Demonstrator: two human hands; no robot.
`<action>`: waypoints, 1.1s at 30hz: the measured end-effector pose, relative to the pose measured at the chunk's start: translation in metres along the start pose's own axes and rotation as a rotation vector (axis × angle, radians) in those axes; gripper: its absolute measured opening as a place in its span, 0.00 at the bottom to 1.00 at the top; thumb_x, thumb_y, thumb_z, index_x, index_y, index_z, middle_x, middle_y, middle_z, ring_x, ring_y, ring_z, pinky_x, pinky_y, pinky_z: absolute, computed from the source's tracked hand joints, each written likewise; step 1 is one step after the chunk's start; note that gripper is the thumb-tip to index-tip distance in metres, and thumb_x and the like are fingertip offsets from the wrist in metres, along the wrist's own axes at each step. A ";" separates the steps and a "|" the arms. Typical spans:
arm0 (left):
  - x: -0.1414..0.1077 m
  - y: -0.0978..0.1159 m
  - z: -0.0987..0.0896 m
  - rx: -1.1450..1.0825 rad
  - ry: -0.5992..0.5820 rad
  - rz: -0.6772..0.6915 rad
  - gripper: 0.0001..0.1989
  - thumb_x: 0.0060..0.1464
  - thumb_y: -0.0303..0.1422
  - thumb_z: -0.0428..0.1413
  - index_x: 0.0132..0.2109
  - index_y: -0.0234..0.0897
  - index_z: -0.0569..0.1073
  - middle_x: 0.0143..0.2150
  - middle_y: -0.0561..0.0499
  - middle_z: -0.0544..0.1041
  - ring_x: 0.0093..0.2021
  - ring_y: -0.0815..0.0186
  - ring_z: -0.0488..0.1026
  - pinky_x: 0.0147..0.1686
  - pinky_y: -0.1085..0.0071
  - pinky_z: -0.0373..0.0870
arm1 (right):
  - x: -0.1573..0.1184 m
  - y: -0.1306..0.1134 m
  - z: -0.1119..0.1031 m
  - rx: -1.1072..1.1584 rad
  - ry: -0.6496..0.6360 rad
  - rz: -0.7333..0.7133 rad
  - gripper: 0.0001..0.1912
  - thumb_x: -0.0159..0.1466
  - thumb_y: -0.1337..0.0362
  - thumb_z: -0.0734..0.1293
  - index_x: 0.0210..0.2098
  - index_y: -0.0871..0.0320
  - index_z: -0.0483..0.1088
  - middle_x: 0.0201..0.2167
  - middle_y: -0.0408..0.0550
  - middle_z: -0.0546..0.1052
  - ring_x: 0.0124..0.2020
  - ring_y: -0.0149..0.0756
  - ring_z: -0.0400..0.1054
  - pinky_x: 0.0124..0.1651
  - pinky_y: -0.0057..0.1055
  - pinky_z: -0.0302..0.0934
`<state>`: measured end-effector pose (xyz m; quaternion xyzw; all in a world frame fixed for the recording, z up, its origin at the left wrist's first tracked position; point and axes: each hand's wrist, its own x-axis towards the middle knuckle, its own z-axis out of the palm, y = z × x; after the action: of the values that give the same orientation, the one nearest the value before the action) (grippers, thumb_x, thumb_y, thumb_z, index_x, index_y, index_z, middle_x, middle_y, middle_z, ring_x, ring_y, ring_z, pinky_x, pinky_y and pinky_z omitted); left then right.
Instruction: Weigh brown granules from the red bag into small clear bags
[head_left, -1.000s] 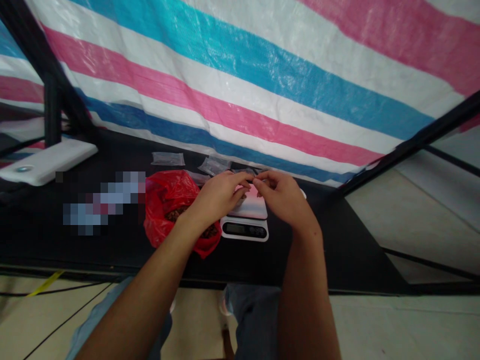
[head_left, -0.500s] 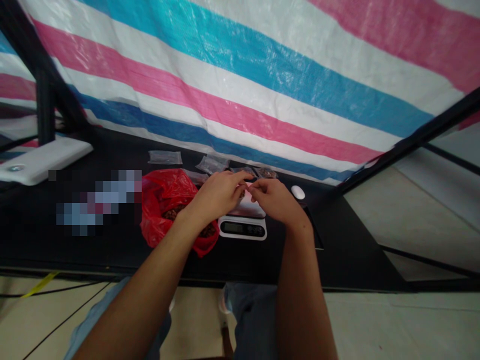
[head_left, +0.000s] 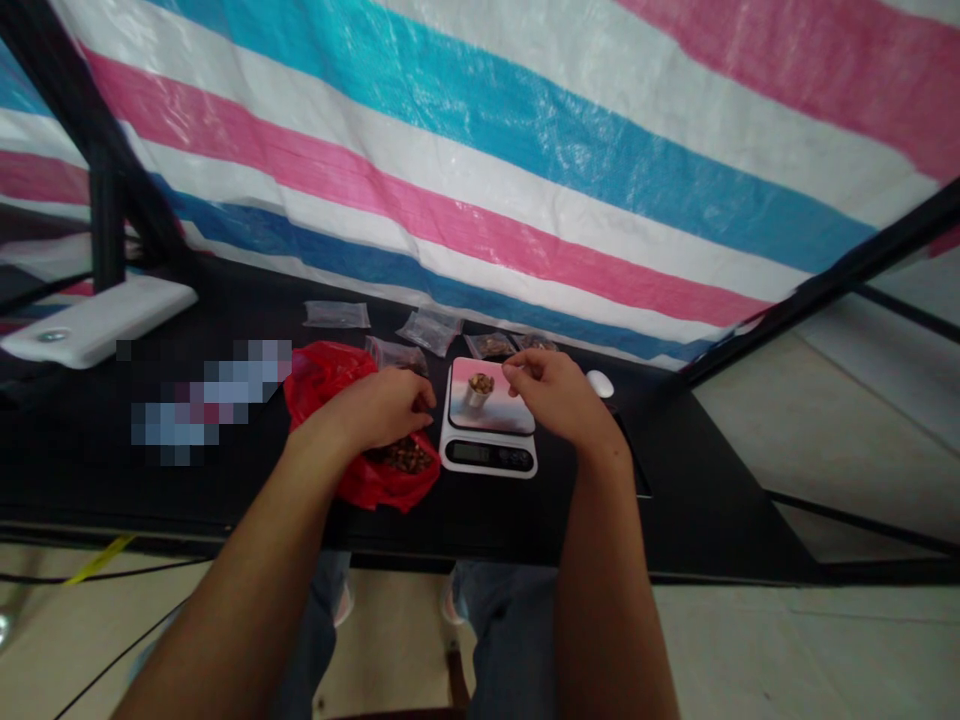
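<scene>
A small metal cup (head_left: pixel 477 398) heaped with brown, bean-like pieces stands on the plate of a white kitchen scale (head_left: pixel 491 470). Just right of the cup, my right hand (head_left: pixel 551 395) hovers at the plate's edge with thumb and forefinger drawn together; whether a small piece is between them is too small to tell. My left hand (head_left: pixel 382 408) is over the open red plastic bag (head_left: pixel 394 492), its thumb and fingers bent but apart, with nothing visible in them. Inside the bag lie more brown pieces (head_left: pixel 409 457), partly covered by that hand.
Behind the scale lie filled clear packets (head_left: pixel 491 346) and flat clear bags (head_left: pixel 337 314). A white mouse (head_left: pixel 599 384) sits right of my right hand. A white device (head_left: pixel 97 322) stands far left on the black table (head_left: pixel 247 500). Striped sheeting (head_left: pixel 480 200) hangs behind.
My left hand has moved left and down from the scale to the red bag, uncovering the cup. My right hand has shifted slightly right, away from the cup.
</scene>
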<state>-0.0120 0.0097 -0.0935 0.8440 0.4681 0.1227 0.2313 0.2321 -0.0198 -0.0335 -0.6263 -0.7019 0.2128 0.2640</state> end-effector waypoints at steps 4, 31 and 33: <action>0.003 -0.004 0.006 0.059 -0.007 0.008 0.09 0.57 0.30 0.59 0.39 0.44 0.85 0.39 0.49 0.87 0.36 0.60 0.82 0.35 0.69 0.71 | 0.000 -0.001 0.001 -0.008 -0.002 0.000 0.13 0.68 0.61 0.65 0.35 0.60 0.80 0.29 0.46 0.80 0.28 0.34 0.67 0.35 0.31 0.58; 0.029 0.049 -0.003 -0.040 0.304 0.204 0.16 0.69 0.36 0.51 0.43 0.41 0.84 0.50 0.46 0.80 0.46 0.58 0.79 0.48 0.64 0.73 | 0.004 0.010 0.001 0.055 0.071 0.012 0.11 0.67 0.61 0.67 0.36 0.59 0.81 0.29 0.45 0.81 0.31 0.35 0.71 0.38 0.31 0.61; 0.029 0.051 -0.003 -0.041 0.298 0.190 0.16 0.69 0.35 0.50 0.44 0.41 0.84 0.50 0.46 0.80 0.46 0.58 0.79 0.48 0.63 0.73 | 0.003 0.009 0.001 0.060 0.064 0.012 0.11 0.67 0.61 0.67 0.36 0.59 0.81 0.29 0.45 0.81 0.30 0.35 0.71 0.38 0.31 0.61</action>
<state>0.0396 0.0120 -0.0658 0.8521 0.4127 0.2772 0.1638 0.2380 -0.0152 -0.0400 -0.6289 -0.6825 0.2154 0.3037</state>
